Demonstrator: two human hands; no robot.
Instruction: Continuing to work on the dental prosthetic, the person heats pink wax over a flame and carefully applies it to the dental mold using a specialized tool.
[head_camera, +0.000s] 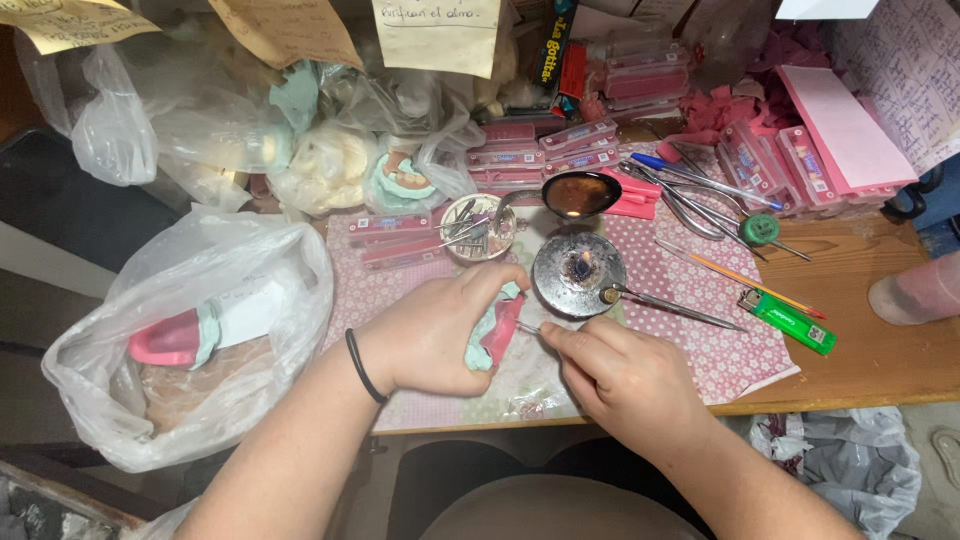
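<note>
Left hand: the left hand (432, 335) was closed around a dental model (497, 330), pink and pale green, and held it just above the surface near the middle of the scene; a black band (362, 367) sat on its wrist.
Right hand: the right hand (622, 375) was pinching a thin metal tool (528, 328) between thumb and fingers, and the tip touched the pink part of the model.
Burner: a small round metal burner (578, 272) with a tiny flame stood just far of both hands, on a pink flowered mat (700, 300).
Spoon: a metal ladle (578, 194) lay beyond the burner.
Right side: a green lighter (787, 320) lay on the wooden surface (880, 350).
Left side: a clear plastic bag (180, 330) held another pink model.
</note>
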